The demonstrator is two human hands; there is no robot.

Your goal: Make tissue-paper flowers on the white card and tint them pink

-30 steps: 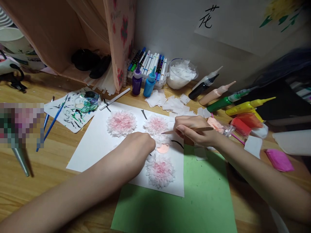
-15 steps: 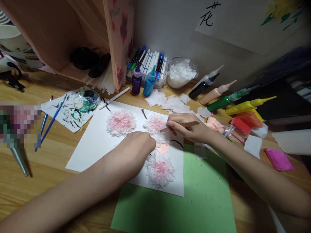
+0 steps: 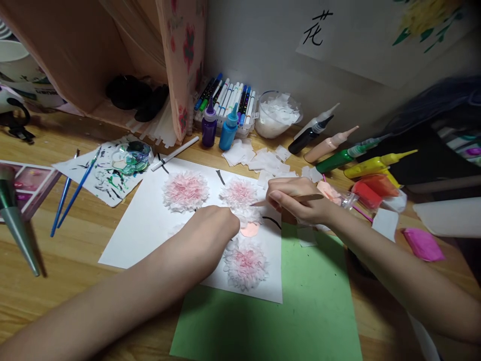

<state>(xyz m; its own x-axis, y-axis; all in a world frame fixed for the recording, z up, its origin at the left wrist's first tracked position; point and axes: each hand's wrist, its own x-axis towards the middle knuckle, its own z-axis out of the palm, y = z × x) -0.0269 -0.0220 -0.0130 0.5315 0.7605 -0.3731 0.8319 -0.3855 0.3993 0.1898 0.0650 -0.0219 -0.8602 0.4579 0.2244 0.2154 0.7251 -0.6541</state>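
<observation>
A white sheet [image 3: 141, 220] bears pink and white ruffled paper flowers, one at the upper left [image 3: 185, 191] and one near its lower edge [image 3: 246, 264]. My right hand [image 3: 295, 198] grips a thin pointed wooden tool [image 3: 313, 197], its tip close to the upper middle flower [image 3: 239, 192]. My left hand [image 3: 218, 224] is closed over the sheet, beside a partly covered white flower with a round peach patch [image 3: 249, 229]; what its fingers hold, if anything, is hidden.
Green paper [image 3: 315, 296] lies under the sheet. Paint bottles [image 3: 332, 159], a bowl of white paper pieces [image 3: 277, 114] and a marker box [image 3: 230, 103] stand behind. Brushes [image 3: 77, 193] and a painted palette sheet [image 3: 112, 175] are at left.
My right hand has moved slightly right, drawing the pointed tool back from the upper middle flower. My left hand stays nearly in place. The view has shifted a little.
</observation>
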